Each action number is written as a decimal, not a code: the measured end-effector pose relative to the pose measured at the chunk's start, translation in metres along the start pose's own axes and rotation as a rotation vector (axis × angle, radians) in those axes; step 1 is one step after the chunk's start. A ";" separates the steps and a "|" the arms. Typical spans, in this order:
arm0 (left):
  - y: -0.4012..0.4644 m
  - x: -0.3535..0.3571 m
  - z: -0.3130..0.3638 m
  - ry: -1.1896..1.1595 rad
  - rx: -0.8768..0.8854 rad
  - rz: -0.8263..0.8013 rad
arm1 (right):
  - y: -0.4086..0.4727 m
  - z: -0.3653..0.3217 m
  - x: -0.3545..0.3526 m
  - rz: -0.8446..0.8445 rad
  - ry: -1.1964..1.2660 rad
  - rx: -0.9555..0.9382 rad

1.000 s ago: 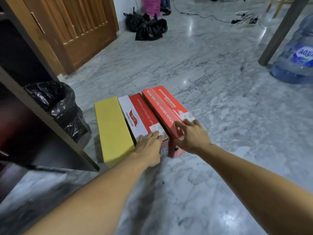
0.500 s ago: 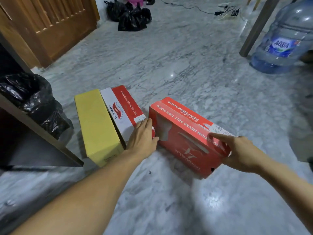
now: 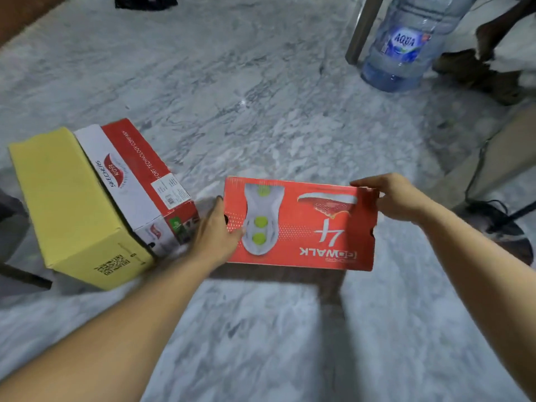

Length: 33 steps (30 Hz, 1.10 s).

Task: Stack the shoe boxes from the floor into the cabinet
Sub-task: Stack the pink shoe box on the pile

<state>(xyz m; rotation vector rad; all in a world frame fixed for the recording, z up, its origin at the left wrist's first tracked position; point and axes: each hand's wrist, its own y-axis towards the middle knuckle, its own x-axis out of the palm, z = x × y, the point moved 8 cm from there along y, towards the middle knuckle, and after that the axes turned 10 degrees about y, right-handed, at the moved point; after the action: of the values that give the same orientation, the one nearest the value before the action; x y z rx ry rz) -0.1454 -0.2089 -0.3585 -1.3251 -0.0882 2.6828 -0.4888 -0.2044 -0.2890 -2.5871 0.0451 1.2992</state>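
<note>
I hold a red shoe box off the marble floor, its printed face turned toward me, upside down. My left hand grips its left end and my right hand grips its upper right corner. To the left, a red and white shoe box lies on the floor, touching a yellow shoe box beside it. The cabinet shows only as a dark edge at the far left.
A large water bottle stands at the back right next to a table leg. A second person's leg and foot are at the right, with a dark cable on the floor. Black bags lie far back.
The red box has left the floor and turned so its long printed side faces me. My left hand moved from the red and white box onto the red box's left end.
</note>
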 end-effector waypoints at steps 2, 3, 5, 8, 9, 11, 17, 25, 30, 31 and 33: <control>-0.002 0.006 -0.002 -0.057 0.008 -0.004 | 0.003 0.013 0.002 0.222 0.081 0.064; -0.003 0.011 -0.005 -0.086 -0.008 -0.015 | 0.001 0.020 0.007 0.292 0.116 0.097; -0.004 0.020 -0.012 -0.130 -0.038 -0.045 | -0.001 0.031 0.025 0.312 0.111 0.158; -0.004 0.029 -0.018 -0.164 -0.060 -0.072 | -0.004 0.037 0.040 0.294 0.073 0.197; -0.004 0.029 -0.018 -0.170 -0.050 -0.059 | -0.006 0.035 0.041 0.281 0.063 0.186; -0.006 0.023 -0.013 -0.129 0.005 -0.012 | -0.015 0.024 0.043 0.212 0.018 0.107; -0.023 0.037 -0.002 0.127 0.172 -0.188 | -0.046 0.021 0.085 -0.265 -0.193 -0.004; -0.026 0.005 0.015 0.109 0.063 -0.082 | -0.062 0.005 0.064 -0.053 -0.100 -0.096; -0.044 -0.057 0.036 0.065 0.103 -0.019 | -0.087 -0.028 0.024 0.012 -0.019 -0.171; -0.051 -0.072 0.041 0.069 0.108 -0.003 | -0.094 -0.039 0.015 0.026 -0.021 -0.194; -0.069 -0.106 0.054 0.090 0.127 0.049 | -0.111 -0.067 -0.002 0.049 -0.032 -0.249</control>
<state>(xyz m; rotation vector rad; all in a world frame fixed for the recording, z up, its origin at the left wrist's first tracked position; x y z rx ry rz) -0.1177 -0.1569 -0.2340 -1.4225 0.1247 2.6143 -0.4228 -0.1127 -0.2264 -2.7854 -0.0633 1.4467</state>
